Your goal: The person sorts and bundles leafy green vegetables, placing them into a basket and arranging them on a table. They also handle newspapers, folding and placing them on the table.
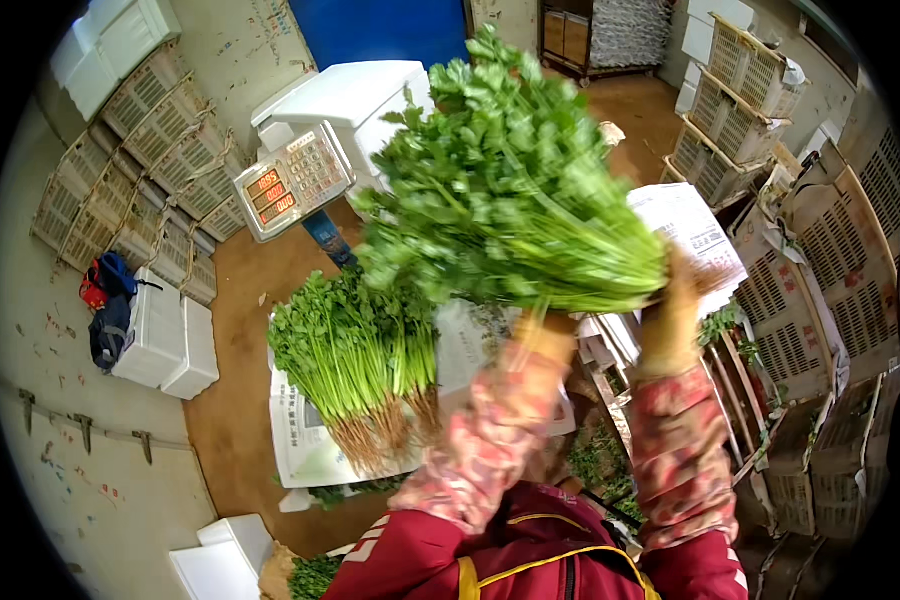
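Note:
A big bunch of leafy celery (510, 190) is held up in front of me, leaves to the far left and roots to the right. My right hand (673, 315), in a yellowish glove, grips its root end. Beneath the stalks is my left hand (545, 335), also gloved, its fingers mostly hidden by the bunch. Another pile of celery (355, 360) lies on newspaper (292, 430) to the left, roots toward me. The lifted bunch and the right hand are blurred by motion.
A digital scale display (295, 180) stands behind the pile on a post. White foam boxes (370, 90) sit beyond it. Stacked plastic crates line the left wall (145, 150) and the right side (810, 290). A newspaper stack (685, 220) lies beside my right hand.

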Demonstrator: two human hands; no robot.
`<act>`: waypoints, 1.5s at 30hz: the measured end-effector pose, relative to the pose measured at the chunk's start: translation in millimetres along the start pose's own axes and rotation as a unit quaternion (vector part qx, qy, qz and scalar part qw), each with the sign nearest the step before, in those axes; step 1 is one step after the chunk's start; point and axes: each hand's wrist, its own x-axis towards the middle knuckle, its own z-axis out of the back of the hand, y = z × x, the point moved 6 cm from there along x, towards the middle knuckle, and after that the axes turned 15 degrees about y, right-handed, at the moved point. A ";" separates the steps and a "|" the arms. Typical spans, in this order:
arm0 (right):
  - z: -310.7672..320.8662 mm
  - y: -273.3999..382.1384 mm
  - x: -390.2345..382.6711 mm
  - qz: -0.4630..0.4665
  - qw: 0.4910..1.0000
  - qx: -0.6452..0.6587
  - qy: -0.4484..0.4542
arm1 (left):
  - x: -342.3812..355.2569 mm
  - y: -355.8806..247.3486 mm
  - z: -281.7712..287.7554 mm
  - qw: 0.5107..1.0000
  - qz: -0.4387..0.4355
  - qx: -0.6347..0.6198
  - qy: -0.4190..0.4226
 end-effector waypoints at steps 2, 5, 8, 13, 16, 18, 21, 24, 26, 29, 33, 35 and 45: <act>-72.8 -49.4 -54.3 -0.109 0.980 0.164 0.006 | -19.0 -75.1 68.9 0.986 -0.093 -0.047 -0.130; -104.9 -126.4 -133.6 -0.211 0.975 0.068 0.027 | -34.9 -131.2 130.4 0.966 -0.118 -0.032 -0.227; -119.2 -186.0 -179.6 -0.288 0.954 0.083 0.022 | -43.0 -160.4 148.6 0.950 -0.037 0.147 -0.273; -103.2 -192.4 -177.6 -0.338 0.934 0.008 0.118 | -57.9 -169.2 221.9 0.848 0.081 0.480 -0.210; -93.2 -150.6 -141.4 -0.300 0.922 -0.198 0.143 | -55.5 -183.5 229.8 0.819 0.128 0.516 -0.216; -76.8 -167.9 -122.6 -0.279 0.936 -0.176 0.122 | -57.3 -189.6 227.3 0.799 0.145 0.508 -0.288; -85.0 -175.5 -79.4 -0.346 0.918 -0.118 0.152 | -57.1 -189.1 231.8 0.844 0.149 0.479 -0.191; -107.4 -194.4 -29.5 -0.345 0.912 -0.144 0.167 | -64.7 -189.0 211.9 0.849 0.184 0.428 -0.250; -138.5 -195.3 -17.9 -0.355 0.879 -0.218 0.232 | -69.1 -188.7 223.7 0.839 0.201 0.429 -0.268; -180.8 -207.3 -17.1 -0.184 0.886 -0.285 0.315 | -66.0 -179.6 241.4 0.830 0.199 0.439 -0.280; -139.3 -233.5 -17.8 -0.201 0.871 -0.338 0.295 | -68.9 -177.3 209.7 0.845 0.200 0.452 -0.203; -132.7 -215.3 -24.9 -0.140 0.887 -0.344 0.274 | -70.4 -182.1 202.4 0.799 0.247 0.510 -0.204; -118.2 -102.0 -131.1 -0.073 0.875 -0.416 0.235 | -132.3 -235.4 69.1 0.727 -0.048 0.674 -0.122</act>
